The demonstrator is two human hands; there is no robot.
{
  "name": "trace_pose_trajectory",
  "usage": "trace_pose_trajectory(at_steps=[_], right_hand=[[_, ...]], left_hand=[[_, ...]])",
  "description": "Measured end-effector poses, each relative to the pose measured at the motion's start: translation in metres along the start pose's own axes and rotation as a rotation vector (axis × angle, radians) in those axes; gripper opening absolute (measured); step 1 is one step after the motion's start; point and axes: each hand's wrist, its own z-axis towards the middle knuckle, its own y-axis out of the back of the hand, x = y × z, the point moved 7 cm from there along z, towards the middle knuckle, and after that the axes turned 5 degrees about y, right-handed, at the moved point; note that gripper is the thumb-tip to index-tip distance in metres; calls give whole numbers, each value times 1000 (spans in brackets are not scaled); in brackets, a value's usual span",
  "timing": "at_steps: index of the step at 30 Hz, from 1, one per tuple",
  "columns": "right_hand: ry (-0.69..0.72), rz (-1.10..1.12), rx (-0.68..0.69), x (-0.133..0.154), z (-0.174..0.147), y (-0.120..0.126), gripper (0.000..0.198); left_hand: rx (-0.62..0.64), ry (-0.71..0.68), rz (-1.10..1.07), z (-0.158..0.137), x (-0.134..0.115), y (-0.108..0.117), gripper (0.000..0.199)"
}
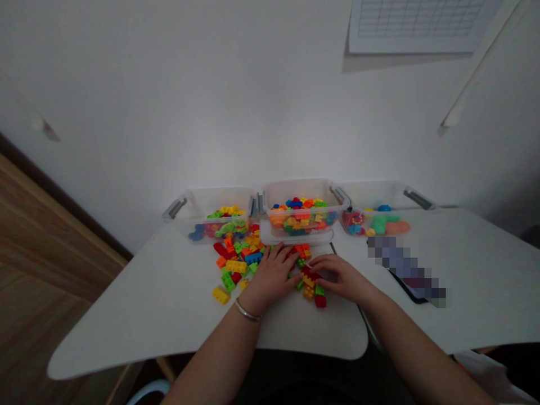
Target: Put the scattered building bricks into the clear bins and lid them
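Colourful toy building bricks [236, 266] lie in a loose pile on the white table. My left hand [272, 275], with a silver bangle at its wrist, rests over the middle of the pile with its fingers spread. Its thumb reaches toward a red brick [311, 274] at the right side of the pile. From the other side, my right hand [343, 278] has its thumb and bent fingers around that red brick's end. Yellow, green and red bricks sit close below it. Bricks under my left palm are hidden.
Along the wall stand three clear plastic boxes: a left box [219, 197] and a middle box [295, 188] with bricks, and a right box [371, 191] with assorted toys. A box lid [278, 238] lies before the middle one. A phone [415, 292], partly pixelated, lies at right.
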Motion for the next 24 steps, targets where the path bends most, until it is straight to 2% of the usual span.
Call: trace_pose_trajectory(at_steps=[5, 9, 19, 24], right_hand=[[25, -89, -20, -4, 0, -1, 19], [42, -204, -80, -6, -1, 9, 16], [-10, -353, -180, -13, -5, 26, 19], [5, -377, -133, -16, -7, 23, 28]], left_hand=[[-8, -8, 5, 0, 0, 0, 53], [-10, -11, 14, 0, 0, 0, 53], [24, 1, 15, 0, 0, 0, 56], [23, 5, 10, 0, 0, 1, 56]])
